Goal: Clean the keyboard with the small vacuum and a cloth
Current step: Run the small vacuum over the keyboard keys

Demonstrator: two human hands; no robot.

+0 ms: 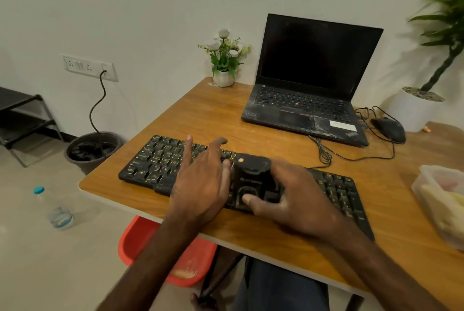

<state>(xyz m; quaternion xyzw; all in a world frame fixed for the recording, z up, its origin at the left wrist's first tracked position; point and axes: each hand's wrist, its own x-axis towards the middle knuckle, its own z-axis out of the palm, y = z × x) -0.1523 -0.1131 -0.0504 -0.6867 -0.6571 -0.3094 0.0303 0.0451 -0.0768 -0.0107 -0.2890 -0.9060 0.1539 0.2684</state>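
A black keyboard (155, 160) with dusty, speckled keys lies across the front of the wooden table (208, 114). A small black vacuum (251, 177) stands on the keyboard's middle. My right hand (298, 197) grips the vacuum from the right, with the thumb on its front face. My left hand (200, 180) lies with straight, spread fingers over the keys just left of the vacuum, its fingers beside the vacuum's side. No cloth shows in view.
An open black laptop (308, 84) stands at the back, a wired mouse (389, 129) to its right. A small flower pot (223, 77) is at the back edge. A plastic container (442, 200) sits at the right edge. A red tub (140, 243) and a water bottle (56, 210) are on the floor.
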